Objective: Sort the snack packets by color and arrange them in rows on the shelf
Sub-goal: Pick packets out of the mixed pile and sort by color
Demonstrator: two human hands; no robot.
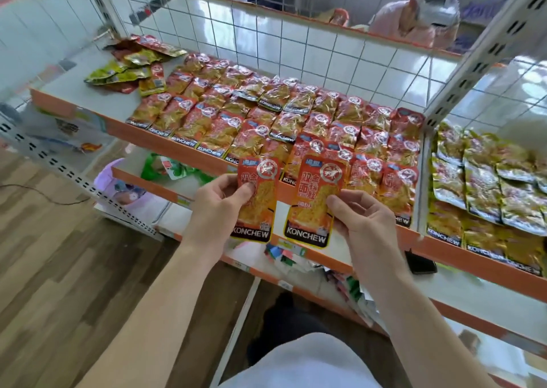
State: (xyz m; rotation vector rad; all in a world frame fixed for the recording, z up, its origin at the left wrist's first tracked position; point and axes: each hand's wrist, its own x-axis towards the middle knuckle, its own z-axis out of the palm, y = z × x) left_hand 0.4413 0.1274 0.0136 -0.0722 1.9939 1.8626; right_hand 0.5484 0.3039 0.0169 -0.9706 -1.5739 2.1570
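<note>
My left hand pinches one red snack packet by its left edge. My right hand pinches a second red snack packet by its right edge. Both packets are upright, side by side, just in front of the shelf's orange front edge. Behind them, rows of red packets cover the shelf. A loose pile of green and red packets lies at the shelf's far left. Yellow packets lie in rows in the neighbouring bay on the right.
A wire grid backs the shelf and a slotted metal upright divides the bays. Lower shelves hold mixed packets and a black phone. A purple basket sits low left. Another person is behind the grid.
</note>
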